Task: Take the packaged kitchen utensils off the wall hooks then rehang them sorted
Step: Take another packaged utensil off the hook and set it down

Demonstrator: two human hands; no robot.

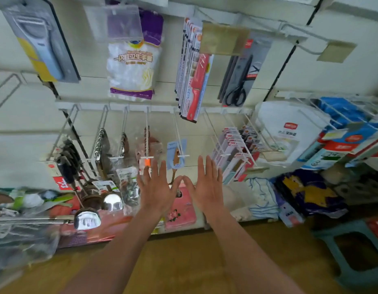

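Where wire hooks (147,124) jut forward, steel ladles (112,202) hang.

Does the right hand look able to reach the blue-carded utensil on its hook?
Probably yes: the open, empty right hand is just below and right of the blue-carded utensil, with nothing between them.
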